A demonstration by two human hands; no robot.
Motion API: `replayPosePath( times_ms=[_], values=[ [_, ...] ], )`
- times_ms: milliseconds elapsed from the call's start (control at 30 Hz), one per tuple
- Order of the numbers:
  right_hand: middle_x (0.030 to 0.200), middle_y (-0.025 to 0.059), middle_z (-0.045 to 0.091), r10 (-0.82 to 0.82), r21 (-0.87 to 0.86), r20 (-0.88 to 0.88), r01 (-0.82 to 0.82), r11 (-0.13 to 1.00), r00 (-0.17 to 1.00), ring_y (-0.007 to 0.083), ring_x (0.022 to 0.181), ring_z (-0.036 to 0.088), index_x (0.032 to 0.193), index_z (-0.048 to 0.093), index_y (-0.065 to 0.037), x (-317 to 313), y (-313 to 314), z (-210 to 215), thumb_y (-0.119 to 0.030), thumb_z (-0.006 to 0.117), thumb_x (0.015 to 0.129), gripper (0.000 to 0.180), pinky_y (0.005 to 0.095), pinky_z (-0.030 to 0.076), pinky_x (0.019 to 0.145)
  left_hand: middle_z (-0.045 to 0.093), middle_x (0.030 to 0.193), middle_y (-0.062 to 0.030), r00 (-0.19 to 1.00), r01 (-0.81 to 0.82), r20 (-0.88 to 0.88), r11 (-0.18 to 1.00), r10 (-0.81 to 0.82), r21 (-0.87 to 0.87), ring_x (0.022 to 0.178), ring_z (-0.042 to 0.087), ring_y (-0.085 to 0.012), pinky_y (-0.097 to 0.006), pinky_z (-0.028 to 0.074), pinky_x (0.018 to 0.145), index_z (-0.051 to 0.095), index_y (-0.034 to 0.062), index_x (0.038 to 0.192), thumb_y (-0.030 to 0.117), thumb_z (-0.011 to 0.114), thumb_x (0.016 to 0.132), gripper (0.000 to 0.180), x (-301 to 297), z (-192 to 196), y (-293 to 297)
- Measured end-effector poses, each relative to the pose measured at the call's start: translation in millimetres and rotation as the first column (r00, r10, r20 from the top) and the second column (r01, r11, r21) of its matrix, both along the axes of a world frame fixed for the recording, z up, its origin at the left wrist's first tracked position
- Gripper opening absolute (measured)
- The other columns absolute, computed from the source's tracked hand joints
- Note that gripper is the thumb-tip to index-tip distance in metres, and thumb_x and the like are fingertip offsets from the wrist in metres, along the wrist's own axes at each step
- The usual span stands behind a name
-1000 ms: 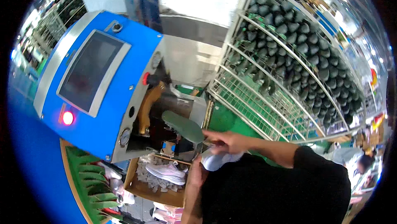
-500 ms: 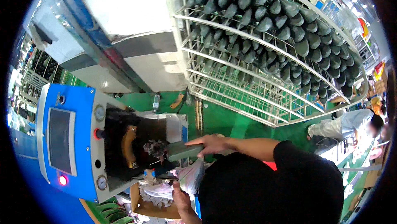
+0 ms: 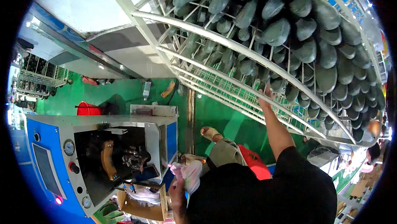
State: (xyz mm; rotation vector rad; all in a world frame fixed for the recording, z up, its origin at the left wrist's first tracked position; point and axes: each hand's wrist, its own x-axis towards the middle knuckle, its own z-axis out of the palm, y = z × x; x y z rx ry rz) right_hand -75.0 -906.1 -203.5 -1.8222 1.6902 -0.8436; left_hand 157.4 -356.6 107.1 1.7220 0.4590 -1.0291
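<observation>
My left hand [image 3: 177, 191] is closed on a soft pink-and-white shoe upper [image 3: 191, 175], low in front of my body and beside the machine. My right arm stretches out to the white wire rack [image 3: 231, 46]. At its lower bars my right hand [image 3: 266, 96] reaches up among the dark grey-green shoe lasts [image 3: 276, 32]. The fingers are small and blurred against the bars and lasts, so whether they grip a last cannot be made out.
The blue machine [image 3: 35, 129] with gauges and an open dark bay stands at left. Below it is a cardboard box [image 3: 142, 210] with pale shoe pieces. A red bucket [image 3: 88, 109] stands behind the machine, and a red stool [image 3: 253, 162] is beside my leg.
My right hand, which held a grey-green shoe last near the machine, has moved up and right to the rack. My left hand keeps hold of the upper. The view has shifted toward the rack.
</observation>
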Motion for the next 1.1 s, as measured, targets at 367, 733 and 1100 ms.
replayPosePath(
  times_ms=[367,733,1100],
  values=[
    [0.119,0.0120,0.066,0.335,0.224,-0.533,-0.253,0.941,0.777,0.0277,0.104,0.062,0.145,0.051,-0.005,31,-22,-7,-0.027,0.063,0.097,0.054,0.0433,0.048,0.093,0.067,0.114,-0.0056,0.949,-0.275,0.116,0.950,0.293,-0.145,0.099,0.061,-0.0149,-0.029,0.049,0.086,0.062,-0.0010,0.133,0.023,0.072,0.090,0.050,-37,-24,107],
    [0.110,0.0145,0.071,0.995,0.260,0.092,-0.964,-0.056,-0.033,0.0211,0.102,0.068,0.135,0.059,0.001,262,342,165,-0.022,0.062,0.101,0.041,0.0336,0.055,0.081,0.064,0.118,-0.0201,0.473,-0.732,0.661,0.677,0.583,-0.073,0.101,0.067,-0.0319,-0.042,0.052,0.089,0.071,-0.0020,0.102,0.026,0.062,0.095,0.030,-66,-33,299],
    [0.132,0.0219,0.062,0.926,-0.708,-0.169,-0.612,-0.353,-0.338,0.0384,0.125,0.058,0.131,0.057,0.007,395,659,439,-0.007,0.052,0.101,0.034,0.0482,0.048,0.104,0.071,0.076,-0.0119,0.576,-0.793,0.428,0.604,0.697,0.084,0.070,0.069,-0.0192,-0.035,0.053,0.067,0.073,-0.0001,0.091,0.040,0.061,0.097,0.042,-5,-31,403]
  ],
)
